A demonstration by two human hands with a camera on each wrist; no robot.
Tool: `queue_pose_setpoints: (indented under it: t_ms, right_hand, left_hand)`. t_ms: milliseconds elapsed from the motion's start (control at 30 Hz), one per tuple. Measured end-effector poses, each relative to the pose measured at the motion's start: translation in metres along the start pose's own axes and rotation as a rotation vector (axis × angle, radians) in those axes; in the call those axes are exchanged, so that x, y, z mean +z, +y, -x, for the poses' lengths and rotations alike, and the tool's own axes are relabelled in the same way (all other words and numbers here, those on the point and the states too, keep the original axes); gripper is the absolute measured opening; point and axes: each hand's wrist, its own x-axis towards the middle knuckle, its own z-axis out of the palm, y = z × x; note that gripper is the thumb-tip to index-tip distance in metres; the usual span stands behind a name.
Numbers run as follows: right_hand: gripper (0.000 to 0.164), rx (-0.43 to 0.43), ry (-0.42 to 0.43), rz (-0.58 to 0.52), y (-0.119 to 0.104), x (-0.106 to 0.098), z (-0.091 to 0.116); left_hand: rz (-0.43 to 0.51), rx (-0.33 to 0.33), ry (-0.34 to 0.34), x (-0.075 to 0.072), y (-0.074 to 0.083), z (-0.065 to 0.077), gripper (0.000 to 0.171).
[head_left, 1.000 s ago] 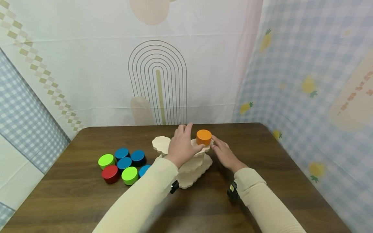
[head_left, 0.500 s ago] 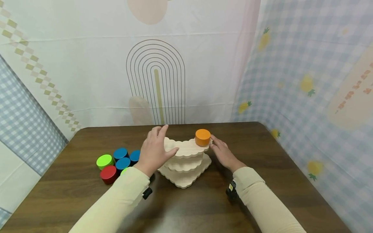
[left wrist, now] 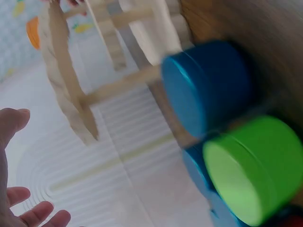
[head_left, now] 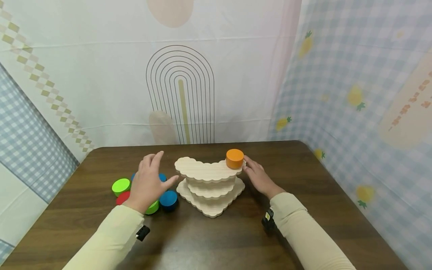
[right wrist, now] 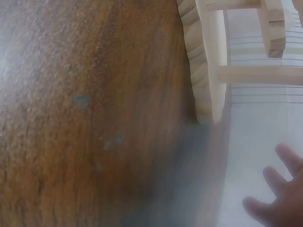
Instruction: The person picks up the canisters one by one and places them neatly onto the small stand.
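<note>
A pale wooden tiered stand (head_left: 206, 170) with scalloped shelves stands at the table's middle. On the right end of its top shelf sits an orange cylinder (head_left: 234, 158). My right hand (head_left: 261, 178) is beside that end, its fingertips at the shelf's edge; in the right wrist view its fingers (right wrist: 272, 179) are spread and hold nothing. Left of the stand, my left hand (head_left: 148, 183) hovers with nothing in it, thumb apart from the fingers. Below it are a blue cylinder (head_left: 168, 200) and a green cylinder (left wrist: 253, 170), with others partly hidden behind the hand.
A second green cylinder (head_left: 120, 186) and a red cylinder (head_left: 123, 198) stand at the left of the group. The brown wooden table (head_left: 216, 240) ends at a printed cloth (head_left: 243, 93) behind. Another checked cloth (head_left: 337, 112) hangs along the right.
My left hand has moved left, from beside the orange cylinder to over the loose cylinders, uncovering the stand. The right hand has stayed by the shelf's right end, and the orange cylinder remains on top.
</note>
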Motion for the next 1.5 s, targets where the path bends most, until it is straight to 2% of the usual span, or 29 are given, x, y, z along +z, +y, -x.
queue_pose_setpoints:
  t_ms: [300, 533, 733, 1067, 1367, 1500]
  right_hand:
    - [0.057, 0.002, -0.013, -0.004, -0.001, 0.001, -0.001]
    - [0.058, 0.007, -0.022, -0.017, 0.0, 0.0, 0.0]
    - [0.058, 0.017, -0.024, -0.014, -0.001, 0.0, 0.0]
    - [0.056, -0.008, -0.01, -0.032, 0.0, 0.0, -0.001]
    - [0.057, 0.017, -0.021, -0.025, 0.0, -0.001, -0.001]
    - [0.057, 0.019, -0.023, -0.03, -0.001, 0.0, -0.001]
  left_hand:
    - [0.012, -0.096, -0.009, -0.007, -0.045, 0.017, 0.083]
    - [0.026, -0.147, -0.039, -0.015, -0.072, 0.028, 0.083]
    - [0.047, -0.22, -0.103, -0.021, -0.087, 0.039, 0.088]
    - [0.042, -0.324, -0.216, -0.021, -0.11, 0.059, 0.096]
    - [0.028, -0.417, -0.359, -0.022, -0.122, 0.068, 0.1]
    - [0.027, -0.44, -0.394, -0.02, -0.127, 0.07, 0.102]
